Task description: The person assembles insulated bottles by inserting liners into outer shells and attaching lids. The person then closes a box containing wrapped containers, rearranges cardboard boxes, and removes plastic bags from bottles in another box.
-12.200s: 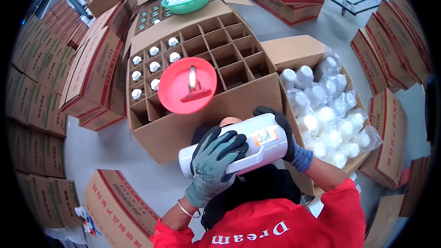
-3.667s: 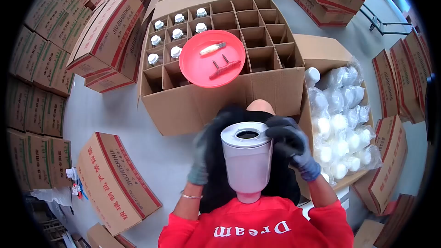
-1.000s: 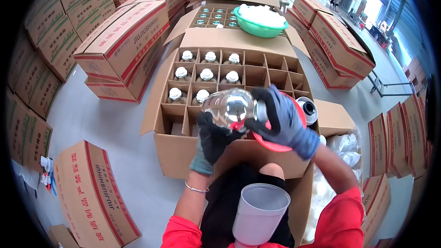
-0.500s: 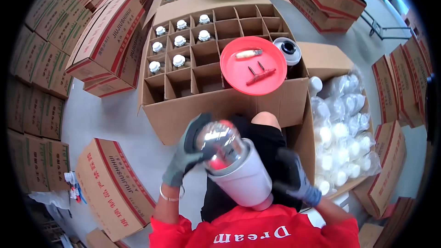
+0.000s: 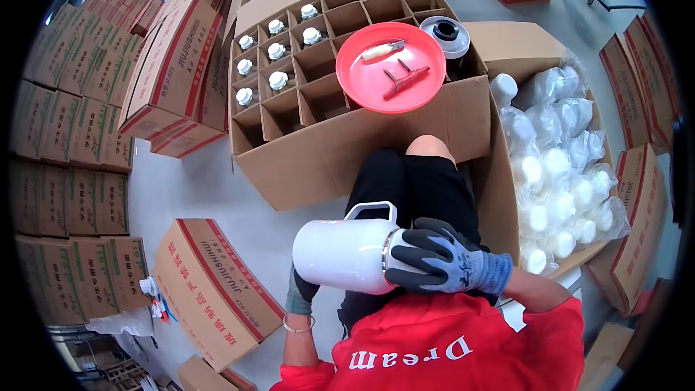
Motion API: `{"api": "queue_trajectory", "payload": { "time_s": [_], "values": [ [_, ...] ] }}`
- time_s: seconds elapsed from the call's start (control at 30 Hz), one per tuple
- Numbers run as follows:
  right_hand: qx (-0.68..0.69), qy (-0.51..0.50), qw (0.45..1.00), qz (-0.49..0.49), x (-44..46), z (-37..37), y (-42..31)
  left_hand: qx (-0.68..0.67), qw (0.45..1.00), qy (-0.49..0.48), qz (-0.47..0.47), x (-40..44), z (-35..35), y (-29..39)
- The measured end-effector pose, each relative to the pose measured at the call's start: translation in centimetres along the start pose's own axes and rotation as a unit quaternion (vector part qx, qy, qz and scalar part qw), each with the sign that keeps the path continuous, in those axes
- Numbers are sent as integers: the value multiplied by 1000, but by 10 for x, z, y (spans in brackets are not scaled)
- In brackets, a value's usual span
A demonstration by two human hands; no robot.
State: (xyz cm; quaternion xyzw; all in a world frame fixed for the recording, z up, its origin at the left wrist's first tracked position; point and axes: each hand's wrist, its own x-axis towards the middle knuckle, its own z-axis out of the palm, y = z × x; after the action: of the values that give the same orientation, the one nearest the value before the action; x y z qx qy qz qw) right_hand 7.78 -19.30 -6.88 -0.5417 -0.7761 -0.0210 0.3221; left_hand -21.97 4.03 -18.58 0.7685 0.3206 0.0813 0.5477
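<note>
Presently, you have the white jug (image 5: 340, 255) above your lap, lying on its side, with its handle (image 5: 373, 206) turned away from your body. Your right hand (image 5: 452, 261), in a grey-blue and black glove, is grasping the narrower end of this jug, with the fingers wrapped over the top. Your left hand (image 5: 301, 293) is at the wider end, but the jug covers most of it, so I cannot tell how firmly its fingers hold.

In front of your knees stands the divided carton (image 5: 355, 137). Eight bottles with white caps (image 5: 276, 51) stand in its compartments at the left. On the near part of the carton rests the red tray (image 5: 354, 88), and in it lie a pale-handled tool (image 5: 382, 50) and a red tool (image 5: 405, 82) with two metal prongs. Just beside the tray is a white round part (image 5: 445, 35) with a black centre. At your right, an open box (image 5: 507, 195) contains white pieces (image 5: 556, 166), many of them in clear plastic.
</note>
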Motion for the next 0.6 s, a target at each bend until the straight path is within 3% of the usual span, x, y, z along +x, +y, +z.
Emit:
{"api": "queue_trajectory", "payload": {
  "time_s": [0.07,0.1,0.17,0.23,0.33,0.37,0.43,0.57,0.6],
  "values": [
    [23,22,997,73,-21,-13,-2,22,1000,12,17,7,3,-9],
    [32,31,993,111,-32,-19,-2,-50,999,7,0,9,6,-11],
    [94,170,962,190,-40,-24,-2,-115,993,-7,-20,12,9,-14],
    [217,42,920,324,-49,-19,-3,-102,994,-26,-23,8,9,-27],
    [299,109,906,280,-25,5,7,50,997,-49,29,14,3,-30],
    [318,144,906,240,-7,12,17,-29,997,-76,-17,16,2,-37],
    [410,91,890,177,23,24,32,-16,996,-83,-12,17,-1,-34],
    [414,92,888,175,67,-1,43,117,989,-52,68,22,7,-28],
    [360,132,907,176,71,-2,46,135,986,-44,83,24,10,-27]
  ]
}}
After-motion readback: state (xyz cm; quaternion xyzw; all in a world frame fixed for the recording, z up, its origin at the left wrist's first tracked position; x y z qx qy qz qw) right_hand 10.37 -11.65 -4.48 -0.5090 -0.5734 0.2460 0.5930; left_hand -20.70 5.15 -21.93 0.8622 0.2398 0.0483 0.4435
